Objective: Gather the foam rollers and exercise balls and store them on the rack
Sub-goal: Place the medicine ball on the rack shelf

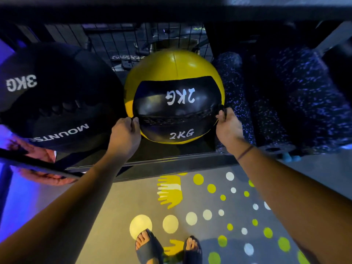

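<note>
1. Yellow-and-black ball [174, 96], one. It is marked "2KG" twice and sits inside the rack [171, 161] shelf, between the black ball and the foam rollers. Whether its weight is on the shelf or in my hands I cannot tell.
2. Black ball [57, 98], one. It is marked "3KG", sits to the left on the same shelf, and lies just beside the yellow one.
3. Foam rollers, black with blue speckles. I count two plainly: a near roller [235, 92] just beside the yellow ball and a far roller [310, 96] further right. The shadow between them may hide a third.
4. My left hand [124, 138], one. The fingers are curled and pinch a black strap at the yellow ball's left side.
5. My right hand [227, 126], one. The fingers are closed round the matching black strap on the ball's right side.
6. Wrist band [245, 152], one, thin and dark, on my right wrist.
7. Wire mesh [118, 44], one panel, at the back of the shelf.
8. Floor [133, 197], grey, printed with many yellow and white dots and two yellow handprints.
9. Slippers [150, 248], two, dark, one on each of my feet.
</note>
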Demonstrator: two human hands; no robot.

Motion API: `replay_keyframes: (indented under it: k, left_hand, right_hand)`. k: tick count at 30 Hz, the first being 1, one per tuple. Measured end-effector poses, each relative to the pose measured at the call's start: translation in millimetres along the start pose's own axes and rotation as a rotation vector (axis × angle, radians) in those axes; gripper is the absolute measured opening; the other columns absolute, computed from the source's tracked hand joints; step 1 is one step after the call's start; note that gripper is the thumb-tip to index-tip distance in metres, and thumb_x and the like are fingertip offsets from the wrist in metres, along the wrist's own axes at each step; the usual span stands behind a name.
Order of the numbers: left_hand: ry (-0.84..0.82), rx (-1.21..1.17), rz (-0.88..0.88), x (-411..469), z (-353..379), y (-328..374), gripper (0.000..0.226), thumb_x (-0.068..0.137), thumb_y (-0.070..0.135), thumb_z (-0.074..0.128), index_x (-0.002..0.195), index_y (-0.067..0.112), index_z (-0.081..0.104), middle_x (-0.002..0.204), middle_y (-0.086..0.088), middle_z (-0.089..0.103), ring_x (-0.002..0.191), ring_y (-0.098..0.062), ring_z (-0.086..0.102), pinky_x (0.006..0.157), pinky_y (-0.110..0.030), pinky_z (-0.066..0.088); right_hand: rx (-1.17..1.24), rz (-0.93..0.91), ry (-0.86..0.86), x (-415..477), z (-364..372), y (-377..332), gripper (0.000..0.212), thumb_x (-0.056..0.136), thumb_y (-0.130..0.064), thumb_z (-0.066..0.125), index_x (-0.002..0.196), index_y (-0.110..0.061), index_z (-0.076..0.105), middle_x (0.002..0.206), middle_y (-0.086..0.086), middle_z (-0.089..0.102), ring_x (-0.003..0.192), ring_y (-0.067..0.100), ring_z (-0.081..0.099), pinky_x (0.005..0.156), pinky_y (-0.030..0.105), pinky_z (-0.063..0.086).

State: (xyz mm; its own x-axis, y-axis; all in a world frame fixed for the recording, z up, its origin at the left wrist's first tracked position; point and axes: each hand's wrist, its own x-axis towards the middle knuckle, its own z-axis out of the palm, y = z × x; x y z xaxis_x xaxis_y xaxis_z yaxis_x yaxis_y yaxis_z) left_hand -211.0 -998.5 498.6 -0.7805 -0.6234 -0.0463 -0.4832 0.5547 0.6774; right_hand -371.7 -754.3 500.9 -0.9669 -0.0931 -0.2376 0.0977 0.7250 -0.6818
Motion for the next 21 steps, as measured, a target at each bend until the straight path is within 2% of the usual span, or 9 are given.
replay_keyframes:
  k: [5, 9, 11, 15, 19, 21]
  left_hand:
    - [-0.004, 0.027, 0.093, -16.0, 2.2, 4.2, 0.034, 0.107, 0.023, 0.047, 0.077, 0.006, 0.05, 0.084, -0.03, 0.059, 0.08, -0.045, 0.061, 0.071, -0.055, 0.047]
    - [-0.019, 0.024, 0.076, -11.7, 0.0, 2.5, 0.036, 0.107, 0.023, 0.047, 0.076, 0.005, 0.046, 0.084, -0.028, 0.057, 0.081, -0.044, 0.056, 0.071, -0.049, 0.04]
    - [-0.051, -0.003, 0.047, -10.0, 0.1, 0.0, 0.041, 0.107, 0.03, 0.045, 0.083, -0.002, 0.053, 0.089, -0.024, 0.061, 0.085, -0.041, 0.058, 0.075, -0.052, 0.046]
    - [-0.068, -0.058, -0.051, -13.9, 6.1, -3.0, 0.046, 0.106, 0.044, 0.042, 0.094, 0.003, 0.06, 0.098, -0.018, 0.069, 0.096, -0.037, 0.063, 0.08, -0.047, 0.049]
    - [-0.033, -0.251, -0.299, -34.9, 17.1, 6.7, 0.071, 0.086, 0.084, 0.036, 0.097, 0.018, 0.06, 0.098, -0.005, 0.07, 0.097, -0.031, 0.067, 0.089, -0.052, 0.055]
    - [0.024, -0.252, -0.397, -49.5, 27.1, 14.4, 0.08, 0.081, 0.091, 0.028, 0.093, 0.019, 0.061, 0.098, -0.006, 0.069, 0.095, -0.033, 0.066, 0.09, -0.052, 0.054]
  right_hand:
    - [-0.022, 0.018, -0.014, 6.1, -4.0, 1.1, 0.031, 0.11, -0.028, 0.033, 0.121, -0.007, 0.052, 0.127, 0.011, 0.067, 0.115, 0.036, 0.06, 0.083, 0.033, 0.04]
    - [-0.049, 0.009, -0.015, 3.6, -2.3, 0.5, 0.031, 0.109, -0.033, 0.035, 0.122, -0.008, 0.049, 0.117, 0.02, 0.063, 0.107, 0.04, 0.06, 0.076, 0.036, 0.036]
    - [-0.054, 0.013, -0.022, 0.4, -1.7, -0.6, 0.03, 0.109, -0.035, 0.038, 0.123, -0.01, 0.048, 0.114, 0.021, 0.062, 0.105, 0.04, 0.06, 0.076, 0.036, 0.036]
    - [-0.02, 0.014, -0.036, -2.3, -4.2, 1.2, 0.031, 0.107, -0.038, 0.042, 0.123, -0.012, 0.047, 0.113, 0.018, 0.063, 0.108, 0.041, 0.059, 0.08, 0.037, 0.038]
    - [-0.016, -0.032, -0.053, -3.5, -12.9, 16.3, 0.035, 0.106, -0.042, 0.044, 0.123, -0.013, 0.052, 0.103, 0.004, 0.06, 0.107, 0.033, 0.06, 0.078, 0.031, 0.037]
    - [0.023, -0.028, -0.013, -3.6, -18.7, 27.4, 0.034, 0.106, -0.039, 0.046, 0.124, -0.013, 0.056, 0.109, 0.005, 0.066, 0.11, 0.031, 0.061, 0.081, 0.031, 0.04]
